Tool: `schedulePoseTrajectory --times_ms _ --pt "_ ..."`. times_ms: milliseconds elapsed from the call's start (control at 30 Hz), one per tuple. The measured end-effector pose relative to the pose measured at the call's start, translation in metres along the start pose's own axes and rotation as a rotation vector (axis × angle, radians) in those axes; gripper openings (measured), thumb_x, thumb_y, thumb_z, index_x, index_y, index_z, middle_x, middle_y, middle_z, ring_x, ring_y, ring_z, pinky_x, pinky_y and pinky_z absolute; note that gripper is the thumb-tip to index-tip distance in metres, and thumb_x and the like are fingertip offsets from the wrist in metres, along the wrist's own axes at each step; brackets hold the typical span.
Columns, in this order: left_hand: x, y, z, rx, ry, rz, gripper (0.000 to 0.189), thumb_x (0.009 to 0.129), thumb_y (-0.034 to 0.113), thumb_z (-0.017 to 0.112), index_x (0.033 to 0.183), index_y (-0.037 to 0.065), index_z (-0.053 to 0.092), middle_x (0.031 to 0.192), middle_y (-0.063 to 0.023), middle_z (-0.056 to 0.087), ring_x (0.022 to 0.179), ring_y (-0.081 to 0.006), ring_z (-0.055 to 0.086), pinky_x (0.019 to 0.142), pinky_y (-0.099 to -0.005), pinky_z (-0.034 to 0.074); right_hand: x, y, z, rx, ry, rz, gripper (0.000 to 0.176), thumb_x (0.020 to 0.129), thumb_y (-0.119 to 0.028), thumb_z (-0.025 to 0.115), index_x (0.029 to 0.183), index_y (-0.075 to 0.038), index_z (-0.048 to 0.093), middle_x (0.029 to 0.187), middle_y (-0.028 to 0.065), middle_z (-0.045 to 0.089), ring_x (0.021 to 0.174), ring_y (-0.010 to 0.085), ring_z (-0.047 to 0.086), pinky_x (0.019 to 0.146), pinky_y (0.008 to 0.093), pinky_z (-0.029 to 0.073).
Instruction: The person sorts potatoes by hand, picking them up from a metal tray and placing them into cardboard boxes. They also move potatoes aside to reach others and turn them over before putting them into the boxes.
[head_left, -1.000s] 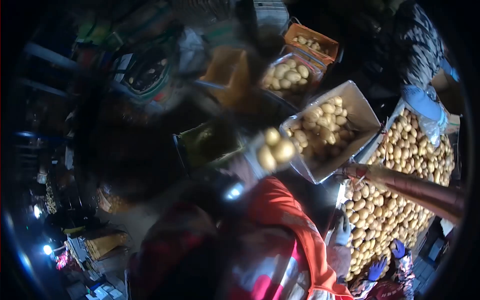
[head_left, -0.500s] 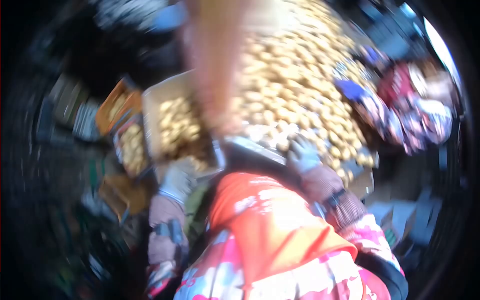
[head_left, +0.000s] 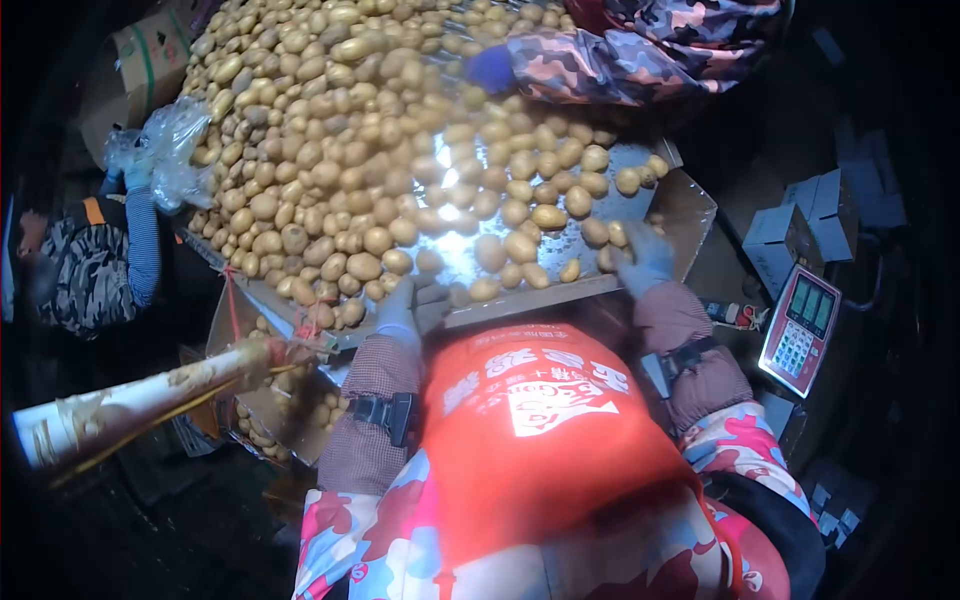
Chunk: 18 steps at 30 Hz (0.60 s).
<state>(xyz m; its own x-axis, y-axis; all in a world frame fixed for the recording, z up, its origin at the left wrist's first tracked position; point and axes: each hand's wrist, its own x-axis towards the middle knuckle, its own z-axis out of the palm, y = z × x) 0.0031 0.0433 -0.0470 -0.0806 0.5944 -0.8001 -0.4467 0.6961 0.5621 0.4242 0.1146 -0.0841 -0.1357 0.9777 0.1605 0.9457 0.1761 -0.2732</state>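
Observation:
Many potatoes lie heaped on a shiny metal table. My left hand, in a grey glove, is at the table's near edge beside the lowest potatoes, fingers stretched out and holding nothing. At the near right corner is my right hand, gloved in grey-blue. Its fingers are apart and reach against a few potatoes, without closing round them. A box of potatoes stands below the table's left corner, partly hidden by my left sleeve and a post.
A wrapped post juts in at left. Across the table, a co-worker's purple glove touches the heap. Another person's striped sleeve is near a plastic bag. A red-framed scale and cartons stand right.
My view has swung, putting the post on the left. My left hand has moved from the potato box to the table edge. My right hand is now at the table's right corner.

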Motion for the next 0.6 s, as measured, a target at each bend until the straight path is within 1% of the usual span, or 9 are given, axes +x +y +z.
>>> schedulePoseTrajectory --times_ms 33,100,167,233,267,333,367,467,600 --pt "0.002 0.002 0.001 0.018 0.010 -0.023 0.052 0.103 0.043 0.041 0.128 0.001 0.060 0.112 -0.0171 0.072 0.086 -0.0283 0.070 0.071 -0.0395 0.056 0.009 0.026 -0.004 -0.064 -0.047 0.057 0.038 0.080 -0.021 0.068 0.117 -0.010 0.066 0.116 0.0152 0.065 0.107 0.0361 0.062 0.092 0.0472 0.049" --pt "0.008 -0.003 -0.002 0.006 0.013 -0.033 0.056 0.103 0.048 0.039 0.125 0.002 0.062 0.109 -0.0166 0.073 0.083 -0.0285 0.071 0.069 -0.0401 0.056 0.043 0.061 -0.015 0.093 0.136 -0.004 0.038 0.083 -0.023 0.068 0.118 -0.010 0.068 0.122 0.0182 0.066 0.114 0.0370 0.061 0.100 0.0460 0.048" --pt "0.007 -0.001 0.000 0.017 0.039 -0.039 0.058 0.103 0.050 0.038 0.125 0.002 0.063 0.109 -0.0168 0.073 0.084 -0.0289 0.071 0.068 -0.0400 0.056 0.100 0.079 -0.010 0.149 0.111 0.095 0.041 0.088 -0.026 0.066 0.125 -0.010 0.066 0.127 0.0196 0.064 0.119 0.0368 0.060 0.105 0.0448 0.046" --pt "0.006 -0.001 0.000 0.014 0.076 -0.047 0.059 0.103 0.051 0.038 0.124 0.003 0.063 0.109 -0.0169 0.073 0.083 -0.0297 0.071 0.067 -0.0402 0.055 0.167 0.098 0.022 -0.041 0.103 -0.025 0.046 0.094 -0.037 0.061 0.131 -0.010 0.063 0.132 0.0200 0.062 0.125 0.0365 0.057 0.107 0.0440 0.045" --pt "0.010 -0.002 -0.002 0.011 0.095 -0.052 0.059 0.103 0.052 0.038 0.124 0.003 0.063 0.109 -0.0170 0.073 0.083 -0.0302 0.071 0.067 -0.0405 0.055 0.193 0.057 -0.004 0.097 -0.172 0.219 0.052 0.094 -0.043 0.058 0.135 -0.011 0.061 0.137 0.0199 0.059 0.128 0.0356 0.055 0.109 0.0425 0.043" --pt "0.010 -0.005 -0.004 -0.012 0.121 -0.061 0.060 0.103 0.053 0.038 0.123 0.003 0.063 0.107 -0.0173 0.073 0.082 -0.0313 0.071 0.066 -0.0414 0.055 0.228 -0.013 -0.005 0.243 -0.460 0.333 0.062 0.094 -0.056 0.053 0.139 -0.014 0.059 0.143 0.0197 0.055 0.134 0.0349 0.051 0.113 0.0419 0.038" --pt "0.012 -0.005 -0.005 -0.033 0.125 -0.062 0.060 0.103 0.054 0.038 0.123 0.003 0.063 0.106 -0.0176 0.073 0.081 -0.0319 0.071 0.065 -0.0419 0.055 0.237 -0.028 0.028 0.254 -0.459 0.207 0.066 0.093 -0.061 0.051 0.140 -0.016 0.058 0.145 0.0194 0.055 0.136 0.0351 0.050 0.115 0.0427 0.035" --pt "0.014 -0.009 -0.009 -0.061 0.134 -0.088 0.061 0.103 0.054 0.038 0.121 0.002 0.064 0.103 -0.0181 0.073 0.079 -0.0332 0.070 0.064 -0.0435 0.055 0.195 -0.105 0.100 -0.241 -0.297 -0.052 0.059 0.096 -0.051 0.049 0.148 -0.023 0.048 0.155 0.0113 0.043 0.145 0.0364 0.035 0.117 0.0672 0.012" --pt "0.026 -0.014 -0.021 -0.107 0.132 -0.074 0.060 0.104 0.052 0.038 0.118 0.001 0.065 0.100 -0.0186 0.073 0.080 -0.0342 0.070 0.064 -0.0450 0.055 0.112 -0.140 0.050 -0.148 -0.263 -0.300 0.054 0.089 -0.039 0.057 0.140 -0.019 0.057 0.150 0.0063 0.048 0.142 0.0315 0.038 0.114 0.0626 0.021"
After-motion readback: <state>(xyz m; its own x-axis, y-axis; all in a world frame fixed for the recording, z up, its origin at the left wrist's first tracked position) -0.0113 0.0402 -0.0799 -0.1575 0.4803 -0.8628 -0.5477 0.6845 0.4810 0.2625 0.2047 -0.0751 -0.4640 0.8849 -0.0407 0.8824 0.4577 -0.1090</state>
